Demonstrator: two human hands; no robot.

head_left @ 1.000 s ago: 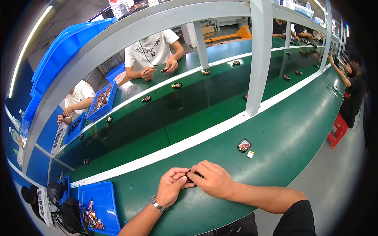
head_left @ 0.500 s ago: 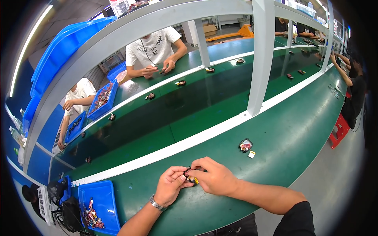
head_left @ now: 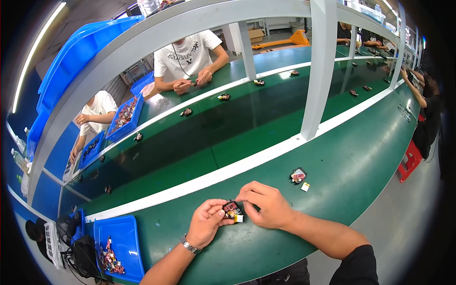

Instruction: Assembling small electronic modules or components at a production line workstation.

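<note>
My left hand (head_left: 205, 225), with a metal watch on its wrist, pinches a small black electronic housing (head_left: 233, 208) by its left side. Inside the housing a red circuit board shows, and a small white and yellow block sticks out at its lower right. Bent fingers bring my right hand (head_left: 270, 209) close to the housing's upper right edge. Thumb and forefinger are drawn together there, and anything between them is too small to make out. Farther right on the green bench lies a similar black housing (head_left: 298, 175) with a small white block (head_left: 305, 187) beside it.
A blue tray (head_left: 134, 247) holding small red circuit parts sits at my left. Beyond a white rail (head_left: 190, 185), a green conveyor (head_left: 204, 161) carries several housings. A grey post (head_left: 316, 80) rises from the rail. Two people in white shirts work across the line.
My right hand has drawn back up and right from the housing, uncovering its red board. The housing now faces up more in my left hand. Conveyor pieces have shifted slightly right.
</note>
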